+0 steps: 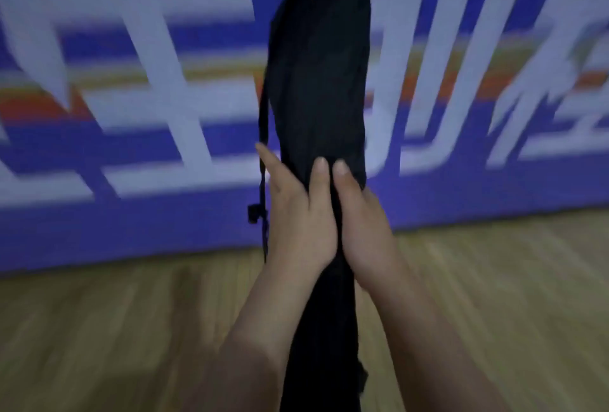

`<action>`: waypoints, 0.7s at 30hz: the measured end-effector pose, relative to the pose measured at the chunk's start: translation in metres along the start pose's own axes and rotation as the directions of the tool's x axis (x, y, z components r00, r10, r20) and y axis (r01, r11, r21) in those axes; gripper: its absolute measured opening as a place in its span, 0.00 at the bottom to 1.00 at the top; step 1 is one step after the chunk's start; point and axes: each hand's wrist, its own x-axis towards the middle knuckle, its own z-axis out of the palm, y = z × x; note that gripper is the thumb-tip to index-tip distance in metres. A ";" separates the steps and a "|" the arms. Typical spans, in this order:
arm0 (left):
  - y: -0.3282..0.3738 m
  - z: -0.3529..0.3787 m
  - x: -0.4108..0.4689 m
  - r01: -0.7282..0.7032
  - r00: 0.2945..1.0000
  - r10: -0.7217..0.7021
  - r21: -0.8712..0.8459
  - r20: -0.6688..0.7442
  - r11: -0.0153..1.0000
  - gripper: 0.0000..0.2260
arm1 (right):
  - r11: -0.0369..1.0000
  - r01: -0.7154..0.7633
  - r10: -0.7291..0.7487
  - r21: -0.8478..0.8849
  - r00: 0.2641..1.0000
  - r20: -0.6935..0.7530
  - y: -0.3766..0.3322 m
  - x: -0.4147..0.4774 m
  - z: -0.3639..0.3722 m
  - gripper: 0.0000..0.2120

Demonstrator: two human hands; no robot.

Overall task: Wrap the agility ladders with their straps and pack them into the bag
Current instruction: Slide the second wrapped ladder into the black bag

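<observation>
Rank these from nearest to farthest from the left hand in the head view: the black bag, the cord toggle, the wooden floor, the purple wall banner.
1. black bag: gripped by the left hand, beside the right hand.
2. cord toggle: hanging just left of that hand.
3. wooden floor: below and beyond.
4. purple wall banner: upright behind the floor, farthest.

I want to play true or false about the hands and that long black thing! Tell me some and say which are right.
1. Both hands, left hand and right hand, grip the long black fabric bag. True.
2. The bag lies flat on the wooden floor. False: it is held upright.
3. A thin black strap hangs at the bag's left. True.
4. The wall behind is green. False: it is purple-blue with big white letters.
</observation>
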 end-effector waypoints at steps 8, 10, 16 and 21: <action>0.429 -0.132 0.092 -0.489 0.859 0.482 0.002 -0.174 0.872 0.25 | 0.883 0.469 -0.469 0.001 0.883 -0.031 -0.451 0.017 0.020 0.18; 0.482 -0.154 0.095 -0.525 0.833 0.522 0.034 -0.186 0.850 0.25 | 0.865 0.501 -0.500 0.008 0.864 -0.055 -0.504 0.013 0.028 0.19; 0.549 -0.233 0.139 -0.547 0.803 0.579 0.210 -0.139 0.810 0.26 | 0.853 0.496 -0.501 0.162 0.865 -0.015 -0.585 0.025 0.083 0.19; 0.470 -0.296 0.183 -0.519 0.824 0.514 -0.048 0.239 0.853 0.41 | 0.845 0.478 -0.461 0.241 0.879 -0.125 -0.581 0.079 0.140 0.13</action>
